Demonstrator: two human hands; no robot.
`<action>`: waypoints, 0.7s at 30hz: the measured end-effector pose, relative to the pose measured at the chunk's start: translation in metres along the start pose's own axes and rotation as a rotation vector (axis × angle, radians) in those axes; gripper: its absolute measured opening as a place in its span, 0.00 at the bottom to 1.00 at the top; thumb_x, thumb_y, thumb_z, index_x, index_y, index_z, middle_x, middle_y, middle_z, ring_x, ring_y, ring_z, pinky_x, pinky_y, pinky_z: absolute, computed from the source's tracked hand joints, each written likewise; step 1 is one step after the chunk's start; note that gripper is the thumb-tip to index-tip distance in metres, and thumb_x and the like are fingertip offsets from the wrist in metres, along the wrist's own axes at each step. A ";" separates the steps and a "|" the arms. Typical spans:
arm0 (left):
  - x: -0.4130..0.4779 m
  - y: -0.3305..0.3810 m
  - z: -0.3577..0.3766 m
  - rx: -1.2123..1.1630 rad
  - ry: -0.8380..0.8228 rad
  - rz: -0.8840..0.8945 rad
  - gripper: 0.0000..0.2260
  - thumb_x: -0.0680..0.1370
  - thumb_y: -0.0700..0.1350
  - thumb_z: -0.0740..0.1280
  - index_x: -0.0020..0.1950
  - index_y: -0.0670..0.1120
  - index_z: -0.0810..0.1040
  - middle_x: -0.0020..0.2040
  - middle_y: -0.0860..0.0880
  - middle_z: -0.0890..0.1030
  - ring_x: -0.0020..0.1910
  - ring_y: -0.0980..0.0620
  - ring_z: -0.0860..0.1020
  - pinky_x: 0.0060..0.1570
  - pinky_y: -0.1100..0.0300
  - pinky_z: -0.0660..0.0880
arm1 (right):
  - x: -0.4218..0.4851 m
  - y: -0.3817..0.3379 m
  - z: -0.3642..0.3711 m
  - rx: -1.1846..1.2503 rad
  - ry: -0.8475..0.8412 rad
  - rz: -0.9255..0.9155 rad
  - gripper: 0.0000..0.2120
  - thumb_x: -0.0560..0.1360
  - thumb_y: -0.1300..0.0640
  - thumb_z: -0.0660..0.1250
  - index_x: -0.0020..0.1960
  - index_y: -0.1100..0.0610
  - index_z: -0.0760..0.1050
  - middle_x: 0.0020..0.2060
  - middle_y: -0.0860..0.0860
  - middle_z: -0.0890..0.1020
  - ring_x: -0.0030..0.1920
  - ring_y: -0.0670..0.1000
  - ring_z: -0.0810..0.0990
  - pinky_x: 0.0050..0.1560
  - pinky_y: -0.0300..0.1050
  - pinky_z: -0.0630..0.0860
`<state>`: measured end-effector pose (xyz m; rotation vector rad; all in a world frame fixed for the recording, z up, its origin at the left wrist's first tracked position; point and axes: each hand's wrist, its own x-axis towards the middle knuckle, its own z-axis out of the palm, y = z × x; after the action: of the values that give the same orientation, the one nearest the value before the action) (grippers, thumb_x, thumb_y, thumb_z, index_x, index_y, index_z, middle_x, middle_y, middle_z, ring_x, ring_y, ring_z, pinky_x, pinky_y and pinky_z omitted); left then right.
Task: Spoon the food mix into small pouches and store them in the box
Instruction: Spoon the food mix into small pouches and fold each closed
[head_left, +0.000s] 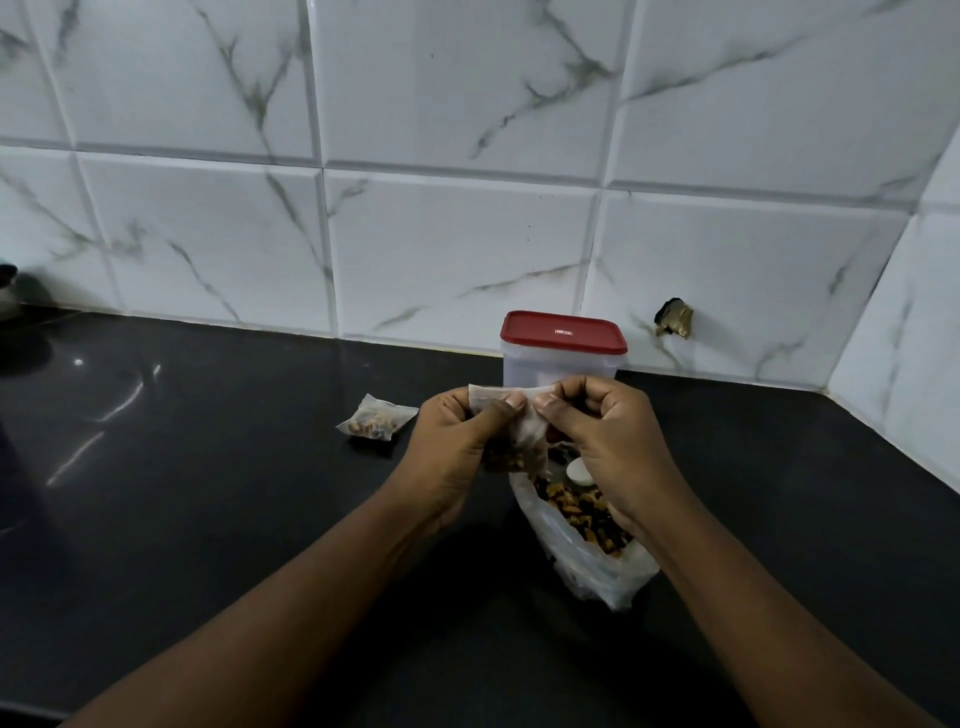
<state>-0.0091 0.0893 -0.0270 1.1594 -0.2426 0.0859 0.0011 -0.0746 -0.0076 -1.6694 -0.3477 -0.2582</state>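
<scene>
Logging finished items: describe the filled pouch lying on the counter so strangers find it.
Find the clear plastic box with a red lid by the tiled wall. Left of it, on the black counter, lies the small translucent filled pouch, the only pouch lying free.

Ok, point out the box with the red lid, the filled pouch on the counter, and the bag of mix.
box (558, 370), head view, its clear front wall.
filled pouch (375, 419), head view, middle of its front.
bag of mix (592, 571), head view, its plastic side.

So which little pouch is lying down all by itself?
The filled pouch on the black counter, touched by nobody. The other pouch is pinched at its top by the left hand and right hand.
</scene>
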 end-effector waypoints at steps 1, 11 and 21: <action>0.000 0.000 0.000 -0.004 -0.002 -0.001 0.11 0.75 0.44 0.72 0.52 0.38 0.84 0.47 0.36 0.85 0.41 0.45 0.85 0.42 0.49 0.86 | -0.001 -0.002 0.000 0.052 -0.003 0.025 0.04 0.80 0.61 0.72 0.49 0.62 0.83 0.43 0.57 0.87 0.44 0.55 0.87 0.40 0.44 0.84; 0.002 -0.004 -0.003 0.054 -0.010 0.006 0.15 0.76 0.45 0.71 0.58 0.36 0.83 0.50 0.34 0.85 0.45 0.42 0.86 0.46 0.46 0.85 | 0.004 0.004 -0.002 0.028 -0.011 0.070 0.07 0.81 0.59 0.70 0.47 0.61 0.82 0.42 0.60 0.86 0.42 0.57 0.86 0.45 0.53 0.85; 0.003 -0.005 -0.003 0.068 0.015 0.011 0.15 0.77 0.45 0.71 0.58 0.36 0.83 0.49 0.36 0.86 0.44 0.41 0.85 0.48 0.42 0.85 | 0.004 0.004 -0.001 -0.030 -0.014 0.024 0.07 0.81 0.58 0.70 0.49 0.61 0.82 0.42 0.58 0.87 0.44 0.57 0.87 0.47 0.51 0.85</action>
<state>-0.0049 0.0902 -0.0322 1.2246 -0.2342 0.1131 0.0061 -0.0754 -0.0099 -1.7048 -0.3353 -0.2344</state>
